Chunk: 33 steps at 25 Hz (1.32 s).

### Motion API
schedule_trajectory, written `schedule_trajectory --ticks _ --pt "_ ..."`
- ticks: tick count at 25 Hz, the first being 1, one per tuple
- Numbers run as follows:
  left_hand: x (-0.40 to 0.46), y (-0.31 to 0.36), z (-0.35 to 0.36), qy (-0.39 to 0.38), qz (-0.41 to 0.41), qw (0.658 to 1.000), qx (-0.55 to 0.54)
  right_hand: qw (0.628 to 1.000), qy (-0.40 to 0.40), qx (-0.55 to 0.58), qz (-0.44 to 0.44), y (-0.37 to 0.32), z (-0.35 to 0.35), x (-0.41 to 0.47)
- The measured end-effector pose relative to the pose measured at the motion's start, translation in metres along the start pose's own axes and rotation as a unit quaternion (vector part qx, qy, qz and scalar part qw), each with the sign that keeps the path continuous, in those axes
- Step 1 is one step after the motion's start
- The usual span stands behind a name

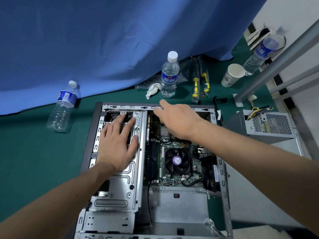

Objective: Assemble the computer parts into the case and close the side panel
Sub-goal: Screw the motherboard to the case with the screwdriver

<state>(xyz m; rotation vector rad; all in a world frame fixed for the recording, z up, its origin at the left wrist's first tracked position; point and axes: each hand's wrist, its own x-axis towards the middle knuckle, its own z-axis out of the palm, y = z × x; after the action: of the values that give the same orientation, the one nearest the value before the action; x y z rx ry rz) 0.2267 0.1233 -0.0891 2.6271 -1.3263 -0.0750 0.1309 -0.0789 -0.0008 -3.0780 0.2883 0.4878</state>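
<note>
**Both hands over the open case**

Left hand lies flat, fingers spread, pressing on the metal drive cage at the left side of the computer case. Right hand reaches across the motherboard to the far rim of the case, fingers extended and loose, gripping nothing. Case lies on its side, panel off, on the green table. CPU fan sits mid-board. Power supply rests outside, just right of the case. Beyond: standing water bottle, toppled bottle, screwdrivers, paper cup, blue cloth.
</note>
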Motion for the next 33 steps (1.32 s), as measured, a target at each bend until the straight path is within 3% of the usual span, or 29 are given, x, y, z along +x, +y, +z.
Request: schedule_trajectory --ticks 3,6,9,12,18,21,24,27,30,33 --pt "-0.001 0.000 0.000 0.000 0.000 1.000 0.000 0.996 0.029 -0.053 0.064 0.000 0.008 -0.001" --pt "-0.001 0.000 -0.001 0.001 0.001 1.000 0.000 0.996 -0.001 0.021 0.087 0.006 0.003 0.001" --pt "-0.001 0.000 -0.001 0.006 0.001 1.000 0.000 0.998 -0.027 0.061 0.003 0.011 0.000 -0.005" --pt "0.000 0.001 0.000 0.004 0.000 1.000 0.001 0.996 0.007 -0.032 -0.088 0.003 0.005 -0.013" --pt "-0.001 0.000 -0.001 -0.001 -0.001 1.000 0.002 0.998 0.032 -0.054 0.008 0.000 -0.003 0.005" --pt "0.000 0.000 0.000 -0.002 -0.002 1.000 0.003 0.998 -0.014 -0.027 0.062 0.006 -0.003 0.007" --pt "0.000 0.000 -0.001 -0.002 -0.002 1.000 0.002 0.995 -0.066 0.072 0.024 0.016 -0.008 0.004" --pt "0.000 0.001 -0.001 -0.002 -0.004 1.000 -0.001 0.998 -0.040 0.047 -0.027 0.021 -0.008 -0.002" --pt "-0.001 0.000 0.000 -0.003 -0.004 1.000 -0.002 0.999 0.018 -0.019 0.020 0.015 -0.003 -0.001" --pt "-0.001 -0.001 0.000 -0.006 -0.005 1.000 0.000 0.998 -0.005 0.006 0.059 0.007 -0.005 0.003"
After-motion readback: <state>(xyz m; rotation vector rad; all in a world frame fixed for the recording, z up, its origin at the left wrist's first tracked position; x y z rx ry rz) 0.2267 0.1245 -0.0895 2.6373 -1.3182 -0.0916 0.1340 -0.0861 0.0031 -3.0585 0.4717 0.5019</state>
